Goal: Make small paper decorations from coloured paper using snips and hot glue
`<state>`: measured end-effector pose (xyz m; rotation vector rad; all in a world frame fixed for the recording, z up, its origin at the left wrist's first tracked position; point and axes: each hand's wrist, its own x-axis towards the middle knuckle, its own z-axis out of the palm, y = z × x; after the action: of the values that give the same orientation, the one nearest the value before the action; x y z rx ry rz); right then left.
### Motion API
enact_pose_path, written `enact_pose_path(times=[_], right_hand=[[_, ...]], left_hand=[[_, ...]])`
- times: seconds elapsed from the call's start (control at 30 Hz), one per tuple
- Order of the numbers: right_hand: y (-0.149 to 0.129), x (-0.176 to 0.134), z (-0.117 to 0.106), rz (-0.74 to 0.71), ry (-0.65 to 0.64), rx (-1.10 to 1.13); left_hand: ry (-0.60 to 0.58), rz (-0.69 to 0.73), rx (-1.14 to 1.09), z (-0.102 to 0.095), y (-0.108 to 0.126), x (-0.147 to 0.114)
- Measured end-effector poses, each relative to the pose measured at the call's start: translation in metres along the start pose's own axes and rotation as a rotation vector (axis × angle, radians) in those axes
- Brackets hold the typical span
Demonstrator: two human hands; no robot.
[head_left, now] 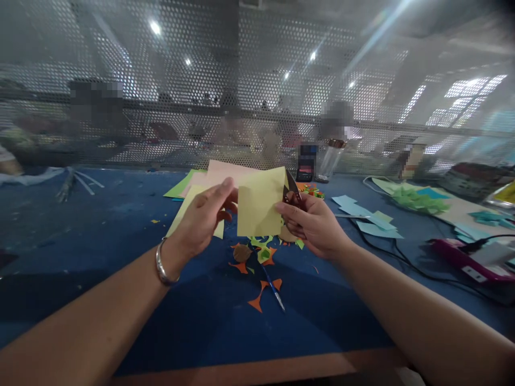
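A yellow sheet of paper is held up above the table, its face towards me. My right hand pinches its right edge, thumb across the front. The same hand also holds dark scissors, blades pointing up beside the sheet. My left hand, with a silver bracelet on the wrist, is at the sheet's left edge, thumb and fingers apart. Whether its fingertips touch the sheet is unclear. Below lie orange paper scraps, a round brown piece and a blue pen.
Pink paper and green paper lie behind my left hand. Light-blue paper pieces, black cables and a magenta power strip are on the right. A clear bottle and a phone stand near the perforated metal screen.
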<state>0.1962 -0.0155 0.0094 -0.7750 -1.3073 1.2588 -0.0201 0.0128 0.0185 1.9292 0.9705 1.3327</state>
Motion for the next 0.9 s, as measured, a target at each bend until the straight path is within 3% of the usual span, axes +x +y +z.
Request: enact_pose_path(times=[0.07,0.13,0.2,0.33,0.47,0.57,0.63,0.67,0.7,0.77,0.83,0.9], right_hand=[[0.002,0.001,-0.001,-0.013,0.001,-0.058],[0.004,0.002,-0.003,-0.035,0.002,-0.146],[0.005,0.003,-0.005,-0.055,-0.011,-0.244],[0.007,0.004,-0.007,-0.062,-0.066,-0.309],[0.008,0.004,-0.006,-0.056,-0.057,-0.309],[0.006,0.003,-0.007,-0.059,-0.040,-0.322],[0.004,0.003,-0.009,-0.079,-0.040,-0.346],[0.003,0.002,-0.010,-0.091,-0.038,-0.365],[0.001,0.002,-0.011,-0.105,-0.033,-0.387],[-0.001,0.001,-0.012,-0.133,-0.019,-0.435],[-0.003,0.001,-0.012,-0.161,-0.011,-0.483],[-0.004,0.000,-0.012,-0.182,-0.014,-0.538]], left_hand=[[0.024,0.076,0.139,-0.001,0.003,-0.002],[0.179,0.272,0.337,-0.001,0.007,-0.006],[0.215,0.376,0.332,0.002,0.011,-0.009],[-0.029,0.113,-0.098,0.014,0.011,-0.011],[0.001,-0.022,-0.286,0.024,0.009,-0.011],[-0.114,-0.094,-0.242,0.018,0.011,-0.012],[-0.226,-0.127,-0.041,0.008,0.015,-0.013],[-0.222,-0.099,0.107,0.002,0.017,-0.014],[-0.127,-0.019,0.272,-0.004,0.021,-0.015],[0.238,0.197,0.529,-0.014,0.027,-0.016],[0.567,0.376,0.629,-0.021,0.032,-0.017],[0.769,0.464,0.660,-0.027,0.034,-0.016]])
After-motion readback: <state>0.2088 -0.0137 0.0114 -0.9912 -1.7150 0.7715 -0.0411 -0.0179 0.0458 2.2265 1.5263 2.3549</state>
